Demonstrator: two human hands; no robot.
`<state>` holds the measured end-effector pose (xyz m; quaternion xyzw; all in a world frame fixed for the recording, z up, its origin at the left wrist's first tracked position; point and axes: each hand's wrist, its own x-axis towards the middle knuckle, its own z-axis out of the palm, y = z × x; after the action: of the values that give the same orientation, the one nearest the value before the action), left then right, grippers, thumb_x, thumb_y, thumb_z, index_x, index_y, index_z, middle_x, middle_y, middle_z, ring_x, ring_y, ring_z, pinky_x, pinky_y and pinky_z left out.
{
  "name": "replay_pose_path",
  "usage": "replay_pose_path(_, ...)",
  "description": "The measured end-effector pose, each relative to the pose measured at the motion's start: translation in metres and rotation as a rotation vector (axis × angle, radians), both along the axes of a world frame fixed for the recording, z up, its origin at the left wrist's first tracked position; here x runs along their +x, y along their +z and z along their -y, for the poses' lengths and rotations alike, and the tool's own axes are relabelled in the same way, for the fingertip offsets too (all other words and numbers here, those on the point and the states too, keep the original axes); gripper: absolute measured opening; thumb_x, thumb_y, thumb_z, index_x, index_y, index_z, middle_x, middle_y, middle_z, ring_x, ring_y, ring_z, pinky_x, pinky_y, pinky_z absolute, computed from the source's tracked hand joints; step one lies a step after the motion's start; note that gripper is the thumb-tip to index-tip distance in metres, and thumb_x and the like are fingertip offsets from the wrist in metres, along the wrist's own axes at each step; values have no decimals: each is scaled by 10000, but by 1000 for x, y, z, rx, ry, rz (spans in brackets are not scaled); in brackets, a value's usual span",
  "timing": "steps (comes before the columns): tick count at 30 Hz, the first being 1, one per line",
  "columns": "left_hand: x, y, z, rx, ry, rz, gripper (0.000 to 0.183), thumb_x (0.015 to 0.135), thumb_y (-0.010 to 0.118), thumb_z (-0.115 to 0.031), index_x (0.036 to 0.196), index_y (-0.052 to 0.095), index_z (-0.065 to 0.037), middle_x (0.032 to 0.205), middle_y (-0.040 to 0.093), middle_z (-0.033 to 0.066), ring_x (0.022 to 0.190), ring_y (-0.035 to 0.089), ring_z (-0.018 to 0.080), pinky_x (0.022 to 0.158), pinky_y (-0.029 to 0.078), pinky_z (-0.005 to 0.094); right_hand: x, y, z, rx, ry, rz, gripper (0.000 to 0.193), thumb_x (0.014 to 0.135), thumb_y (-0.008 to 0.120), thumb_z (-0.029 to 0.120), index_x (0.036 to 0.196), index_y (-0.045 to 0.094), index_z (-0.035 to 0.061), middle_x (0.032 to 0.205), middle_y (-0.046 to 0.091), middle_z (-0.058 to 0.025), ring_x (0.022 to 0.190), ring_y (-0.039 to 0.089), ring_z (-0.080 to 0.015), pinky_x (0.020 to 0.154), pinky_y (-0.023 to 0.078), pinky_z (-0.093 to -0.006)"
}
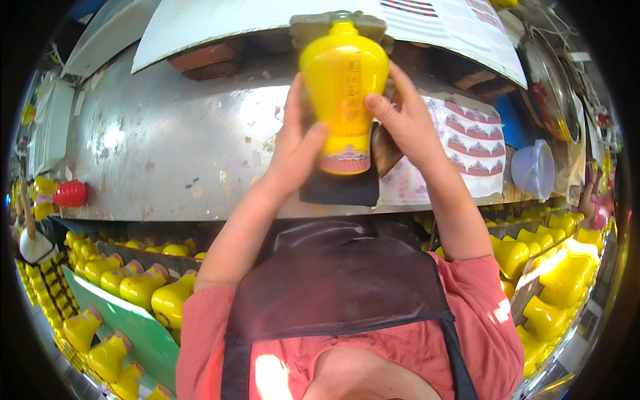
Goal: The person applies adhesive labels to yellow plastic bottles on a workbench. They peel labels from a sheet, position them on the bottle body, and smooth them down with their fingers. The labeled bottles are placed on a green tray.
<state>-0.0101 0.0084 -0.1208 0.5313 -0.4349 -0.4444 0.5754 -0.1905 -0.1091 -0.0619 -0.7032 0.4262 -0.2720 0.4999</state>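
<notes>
My left hand (293, 153) wraps its fingers (311, 141) around the left side of the yellow bottle (343, 80), held upright above the metal surface (167, 147). My right hand (407, 123) grips its right side, thumb pressed on the front. Right of the bottle lies a decal sheet (470, 137).

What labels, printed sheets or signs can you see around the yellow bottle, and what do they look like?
Band label: round the yellow bottle's base, red and pale pattern.
Sticker sheet: on the metal table, right of the right hand; rows of red arched labels.
Large white sheet: top right, striped mark, small print.
</notes>
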Motion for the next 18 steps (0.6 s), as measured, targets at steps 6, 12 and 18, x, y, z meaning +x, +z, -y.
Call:
replay_pose_path(6, -8, 7, 0, 0, 39, 23, 794, 1036, 508, -362, 1650, 93, -75, 1520, 428, 254, 1405, 447, 328, 1164, 351, 426, -11, 7, -17, 100, 38, -127, 816, 894, 727, 349, 1545, 395, -15, 1211, 689, -221, 1137, 667, -264, 991, 512, -357)
replay_pose_path(12, -15, 9, 2, -37, 46, -45, 739, 1067, 462, -320, 1653, 77, -87, 1495, 437, 216, 1397, 449, 307, 1164, 350, 411, -13, -19, -14, 29, 80, 19, 835, 896, 719, 336, 1569, 361, -3, 1469, 550, -263, 1373, 541, -327, 1119, 426, -378)
replay_pose_path(18, -14, 6, -1, -38, 10, -36, 705, 1110, 405, -368, 1653, 72, -66, 1606, 332, 203, 1448, 405, 289, 1187, 336, 402, -13, -33, -13, 77, 98, 150, 760, 933, 710, 300, 1563, 389, 22, 1468, 559, -242, 1371, 540, -307, 1125, 420, -376)
